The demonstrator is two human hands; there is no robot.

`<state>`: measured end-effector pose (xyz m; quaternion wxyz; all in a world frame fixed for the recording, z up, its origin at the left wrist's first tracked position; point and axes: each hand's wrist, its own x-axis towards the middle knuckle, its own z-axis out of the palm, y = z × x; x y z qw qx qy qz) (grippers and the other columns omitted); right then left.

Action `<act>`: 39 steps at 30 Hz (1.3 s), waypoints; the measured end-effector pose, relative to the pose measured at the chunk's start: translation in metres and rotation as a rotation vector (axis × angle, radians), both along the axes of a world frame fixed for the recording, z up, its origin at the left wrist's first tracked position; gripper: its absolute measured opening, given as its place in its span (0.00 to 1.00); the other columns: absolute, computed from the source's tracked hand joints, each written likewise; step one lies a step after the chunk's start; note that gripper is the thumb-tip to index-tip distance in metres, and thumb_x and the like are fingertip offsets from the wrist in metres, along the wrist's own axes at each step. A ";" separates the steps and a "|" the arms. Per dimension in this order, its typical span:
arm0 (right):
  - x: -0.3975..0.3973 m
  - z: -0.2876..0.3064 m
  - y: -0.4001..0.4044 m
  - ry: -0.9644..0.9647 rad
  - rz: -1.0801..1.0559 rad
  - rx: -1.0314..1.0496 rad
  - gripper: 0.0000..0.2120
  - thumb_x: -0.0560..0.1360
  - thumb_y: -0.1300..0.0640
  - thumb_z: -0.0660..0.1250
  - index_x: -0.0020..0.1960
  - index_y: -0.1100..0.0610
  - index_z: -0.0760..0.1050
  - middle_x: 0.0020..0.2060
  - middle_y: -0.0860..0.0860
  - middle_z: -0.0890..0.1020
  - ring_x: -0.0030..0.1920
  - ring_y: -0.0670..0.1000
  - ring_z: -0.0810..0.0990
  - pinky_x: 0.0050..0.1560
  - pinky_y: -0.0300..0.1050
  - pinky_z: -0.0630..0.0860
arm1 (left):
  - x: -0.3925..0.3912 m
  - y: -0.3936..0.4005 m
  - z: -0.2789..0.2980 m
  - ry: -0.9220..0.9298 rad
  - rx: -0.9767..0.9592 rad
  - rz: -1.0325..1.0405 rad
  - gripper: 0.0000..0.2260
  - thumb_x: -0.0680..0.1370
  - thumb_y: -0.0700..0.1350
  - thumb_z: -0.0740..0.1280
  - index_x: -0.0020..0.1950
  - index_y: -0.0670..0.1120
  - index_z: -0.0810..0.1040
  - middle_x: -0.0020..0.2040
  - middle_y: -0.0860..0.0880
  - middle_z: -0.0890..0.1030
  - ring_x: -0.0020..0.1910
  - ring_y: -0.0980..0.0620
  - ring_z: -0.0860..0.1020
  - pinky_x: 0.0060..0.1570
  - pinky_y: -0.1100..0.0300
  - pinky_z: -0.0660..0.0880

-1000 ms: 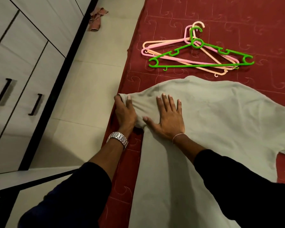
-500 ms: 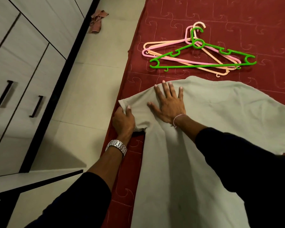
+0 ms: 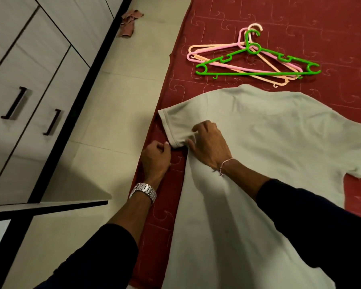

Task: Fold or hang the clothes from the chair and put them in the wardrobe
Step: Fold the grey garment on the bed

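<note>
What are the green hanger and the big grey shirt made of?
The green hanger looks like plastic: bright, smooth, a little shiny, moulded with hooks and notches. The grey shirt looks like soft knit cloth, probably cotton: matte, it creases and bunches where the right hand pinches the sleeve.

T-shirt [image 3: 269,142] hem cut off — wardrobe [image 3: 19,80] cropped

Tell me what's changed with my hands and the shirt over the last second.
Right hand went from pressing flat to pinching the sleeve at the armpit. Left hand slid off the sleeve to its corner by the bed edge. T-shirt and hangers stayed put.
</note>
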<state>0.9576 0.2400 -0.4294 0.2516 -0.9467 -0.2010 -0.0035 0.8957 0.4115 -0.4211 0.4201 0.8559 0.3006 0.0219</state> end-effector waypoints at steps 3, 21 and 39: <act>-0.033 0.005 0.004 0.089 0.073 -0.046 0.13 0.78 0.46 0.68 0.50 0.56 0.73 0.47 0.53 0.77 0.47 0.56 0.76 0.42 0.51 0.75 | -0.037 0.000 0.006 0.121 -0.158 -0.159 0.12 0.80 0.47 0.68 0.38 0.45 0.80 0.29 0.48 0.83 0.26 0.51 0.82 0.32 0.51 0.82; -0.149 0.029 0.036 0.723 -0.348 0.062 0.08 0.71 0.59 0.71 0.37 0.63 0.82 0.31 0.57 0.84 0.30 0.55 0.84 0.36 0.51 0.85 | -0.216 0.002 0.029 0.451 -0.456 -0.381 0.11 0.72 0.37 0.77 0.37 0.42 0.76 0.38 0.40 0.81 0.36 0.43 0.82 0.43 0.41 0.83; -0.141 0.036 0.017 0.839 -0.431 0.284 0.09 0.75 0.61 0.69 0.38 0.64 0.83 0.28 0.56 0.83 0.25 0.52 0.79 0.37 0.46 0.83 | -0.244 -0.012 0.044 0.390 -0.247 -0.321 0.08 0.69 0.41 0.80 0.43 0.43 0.82 0.41 0.46 0.85 0.43 0.48 0.84 0.45 0.48 0.84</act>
